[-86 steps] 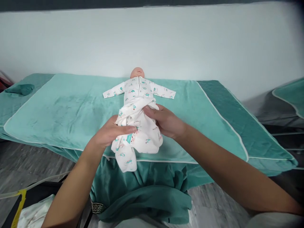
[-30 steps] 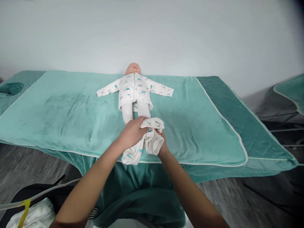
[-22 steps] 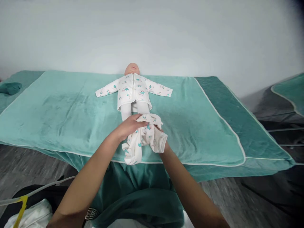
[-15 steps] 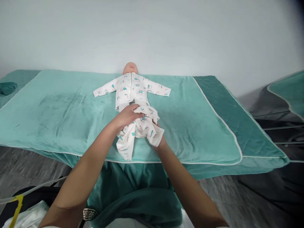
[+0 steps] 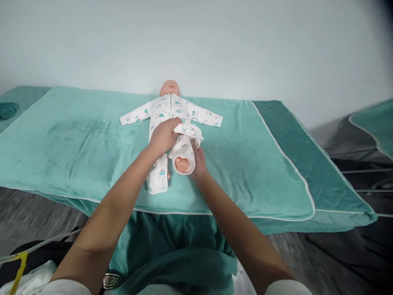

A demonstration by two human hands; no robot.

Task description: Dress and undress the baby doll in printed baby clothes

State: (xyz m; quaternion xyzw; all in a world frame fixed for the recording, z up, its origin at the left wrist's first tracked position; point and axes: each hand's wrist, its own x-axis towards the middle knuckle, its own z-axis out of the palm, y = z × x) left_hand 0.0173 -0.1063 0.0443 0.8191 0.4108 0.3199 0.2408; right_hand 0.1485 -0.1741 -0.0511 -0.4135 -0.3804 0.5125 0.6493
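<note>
A doll (image 5: 170, 87) lies on its back across a green bed (image 5: 260, 164), its head at the far edge by the white wall (image 5: 233, 49), arms spread in a white printed jacket (image 5: 159, 110). Through the head camera I see matching pants (image 5: 186, 143) around its lower body, the waist bunched just below the jacket's chest and over its lower part. What has just changed: half a second ago the pants sat lower and no foot showed; now a bare foot (image 5: 182, 164) faces me inside the right-hand cuff. I judge that this leg is through, while the waist is not yet spread flat. The other pant leg lies straight toward the near edge, and I cannot make out whether a foot fills it. The left hand (image 5: 164, 137) has its fingers closed on the gathered waist. The right hand (image 5: 199, 160) now touches the raised leg from outside, above the cuff; its fingers are mostly hidden behind the cloth, so I cannot tell whether they grip.
</note>
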